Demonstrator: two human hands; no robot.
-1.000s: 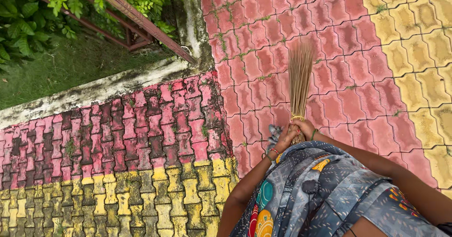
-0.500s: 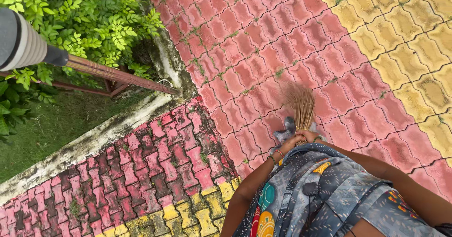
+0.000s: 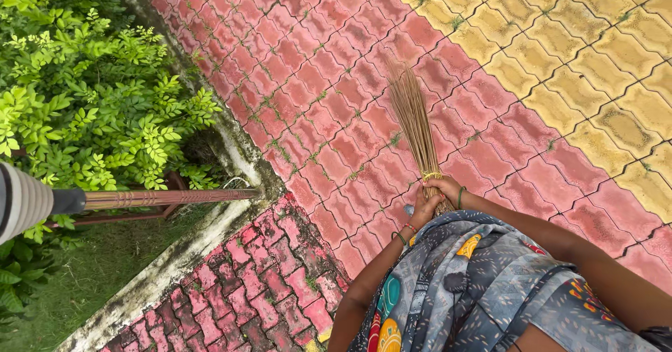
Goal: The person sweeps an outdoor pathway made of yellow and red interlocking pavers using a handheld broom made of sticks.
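Observation:
A bundle of thin brown sticks forms a broom [image 3: 416, 124], tied with a yellow band near its grip end. Both hands hold that end close together just above my patterned grey garment [image 3: 483, 282]. My left hand [image 3: 424, 210] wraps the bundle from the left, and my right hand [image 3: 446, 188] closes on it from the right, a green bangle on the wrist. The broom's loose tips point up and away over the red paving [image 3: 336, 79], with moss and small weeds in its joints.
A yellow paved strip [image 3: 581, 65] runs along the right. A mossy concrete kerb [image 3: 231, 149] borders the red paving on the left, with leafy bushes [image 3: 91, 107] and grass behind it. A brown railing post [image 3: 154, 199] slants across the lower left. Darker red bricks [image 3: 273, 282] lie below.
The view has swung so the bushes fill the left and the yellow-and-dark bricks slid out of view. The broom now stretches long and leans left; half a second ago it looked short and blurred.

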